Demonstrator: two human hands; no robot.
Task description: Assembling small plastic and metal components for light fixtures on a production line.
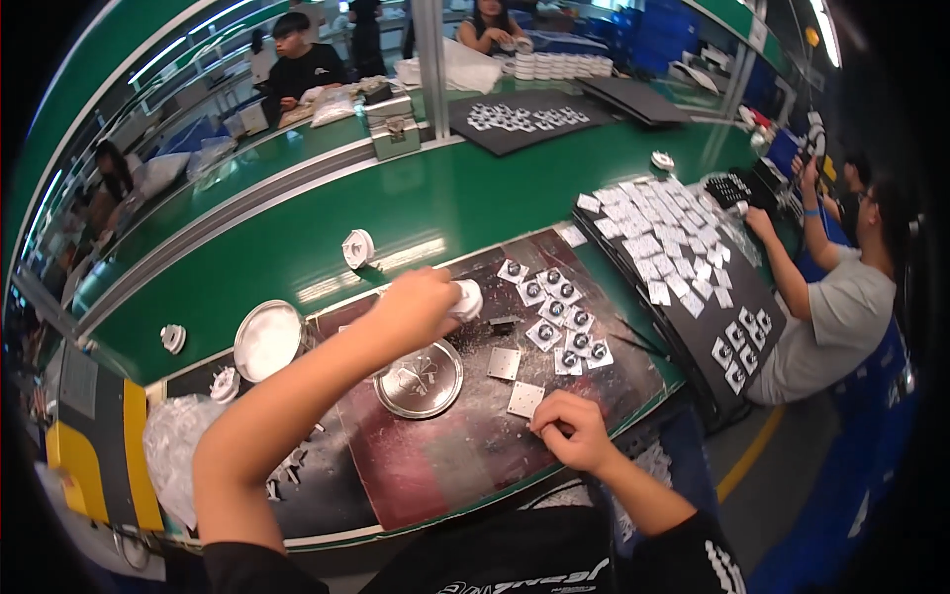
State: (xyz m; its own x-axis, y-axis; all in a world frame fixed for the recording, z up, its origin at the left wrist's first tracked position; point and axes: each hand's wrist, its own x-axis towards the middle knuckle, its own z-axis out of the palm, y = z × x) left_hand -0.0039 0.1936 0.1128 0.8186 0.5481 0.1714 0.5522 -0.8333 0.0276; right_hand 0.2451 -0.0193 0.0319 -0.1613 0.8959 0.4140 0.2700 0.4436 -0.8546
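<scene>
My left hand reaches across the dark work mat and closes round a white round plastic housing. Below that arm lies a round metal tin lid. My right hand rests low over the mat with its fingers curled; anything inside them is hidden. Right by its fingertips is a square metal block with holes, and a similar metal block lies just beyond. A small dark block sits between the housing and these blocks. Several white square cards with black round parts lie to the right.
A white-filled round dish and a plastic bag are at left. More white housings stand on the green bench. At right, a black board carries many white cards, beside a seated co-worker.
</scene>
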